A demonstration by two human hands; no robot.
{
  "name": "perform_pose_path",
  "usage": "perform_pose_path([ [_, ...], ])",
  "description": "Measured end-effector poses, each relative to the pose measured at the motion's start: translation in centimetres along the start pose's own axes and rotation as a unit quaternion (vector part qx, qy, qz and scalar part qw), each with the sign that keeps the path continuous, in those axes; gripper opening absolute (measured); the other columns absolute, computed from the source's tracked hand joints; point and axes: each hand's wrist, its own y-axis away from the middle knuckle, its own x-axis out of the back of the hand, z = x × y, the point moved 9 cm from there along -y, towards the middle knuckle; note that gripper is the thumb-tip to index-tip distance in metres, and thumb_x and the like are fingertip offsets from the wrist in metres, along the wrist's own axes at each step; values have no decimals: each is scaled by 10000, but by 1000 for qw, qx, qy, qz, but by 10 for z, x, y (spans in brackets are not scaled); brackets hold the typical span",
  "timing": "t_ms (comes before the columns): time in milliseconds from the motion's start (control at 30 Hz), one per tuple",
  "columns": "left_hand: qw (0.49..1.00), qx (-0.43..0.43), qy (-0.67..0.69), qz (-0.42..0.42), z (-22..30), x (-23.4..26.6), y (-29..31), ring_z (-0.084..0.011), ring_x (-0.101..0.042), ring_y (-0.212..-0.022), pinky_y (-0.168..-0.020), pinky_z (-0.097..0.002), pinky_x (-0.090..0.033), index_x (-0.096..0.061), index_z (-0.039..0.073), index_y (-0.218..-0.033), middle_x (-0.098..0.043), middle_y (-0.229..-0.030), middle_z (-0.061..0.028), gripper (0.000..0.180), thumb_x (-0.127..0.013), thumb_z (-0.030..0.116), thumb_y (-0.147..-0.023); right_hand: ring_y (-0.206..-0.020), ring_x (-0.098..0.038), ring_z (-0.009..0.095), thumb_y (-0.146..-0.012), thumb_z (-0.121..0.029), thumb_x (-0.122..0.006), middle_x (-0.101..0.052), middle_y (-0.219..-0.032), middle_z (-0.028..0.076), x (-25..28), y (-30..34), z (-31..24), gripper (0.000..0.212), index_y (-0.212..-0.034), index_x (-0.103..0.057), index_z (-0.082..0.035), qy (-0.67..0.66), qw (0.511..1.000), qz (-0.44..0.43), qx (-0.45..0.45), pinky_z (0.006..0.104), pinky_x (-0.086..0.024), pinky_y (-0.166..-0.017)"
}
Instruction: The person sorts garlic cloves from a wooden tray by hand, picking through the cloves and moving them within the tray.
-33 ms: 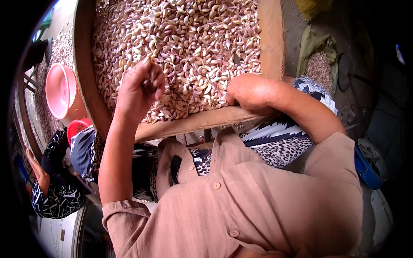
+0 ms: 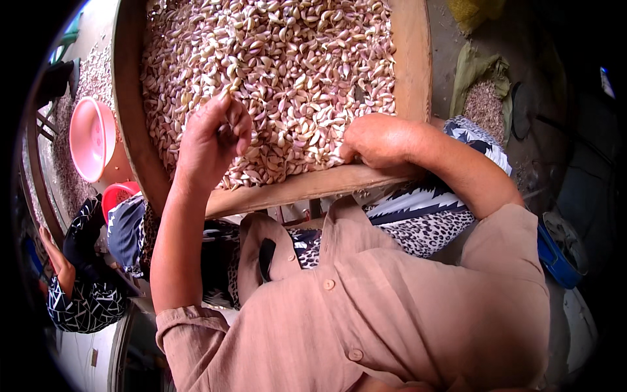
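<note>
A wooden-framed tray (image 2: 413,59) holds a wide layer of garlic cloves (image 2: 281,72), pale and purplish. Above its left part my left hand (image 2: 214,130) is closed, thumb and forefinger pinching a garlic clove (image 2: 225,92) at their tips. My right hand (image 2: 375,140) rests low over the near right corner of the tray, back of the hand up. Its fingers curl down against the cloves by the near rim. What they hold, if anything, is hidden beneath the hand.
Left of the tray stand a pink basin (image 2: 92,139) and a red bowl (image 2: 119,198). Another person's forearm (image 2: 59,258) shows at far left. On the right floor lie an open green sack (image 2: 483,88) of small pieces, a yellow bag (image 2: 475,12) and a blue container (image 2: 555,255).
My right hand's fingers have shifted very slightly at the near rim. My left hand stays in place with its pinch closed.
</note>
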Motion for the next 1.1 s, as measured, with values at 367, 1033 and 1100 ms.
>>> perform_pose_path([
  [367,1000,-5,12,22,2,10,0,-148,-501,-672,-538,-254,-431,-544,62,-925,-493,-788,-38,293,-529,317,-1069,-1250,-590,272,-825,184,-452,-622,-1341,160,178,19,6,617,-1299,-667,-148,-3,897,437,71,377,-483,-1118],
  [1033,999,2,-44,28,7,9,-4,-162,-507,-640,-559,-258,-431,-489,61,-871,-501,-768,-61,335,-495,322,-1081,-908,-716,370,-853,14,-589,-677,-989,212,106,29,74,170,-1019,-627,19,243,883,361,-176,449,-608,-765],
  [1100,999,1,-46,27,7,10,-4,-165,-509,-641,-561,-260,-431,-491,61,-873,-502,-767,-62,334,-494,322,-1081,-907,-718,366,-836,19,-618,-680,-981,212,100,26,70,145,-978,-643,4,238,897,314,-199,453,-608,-764],
])
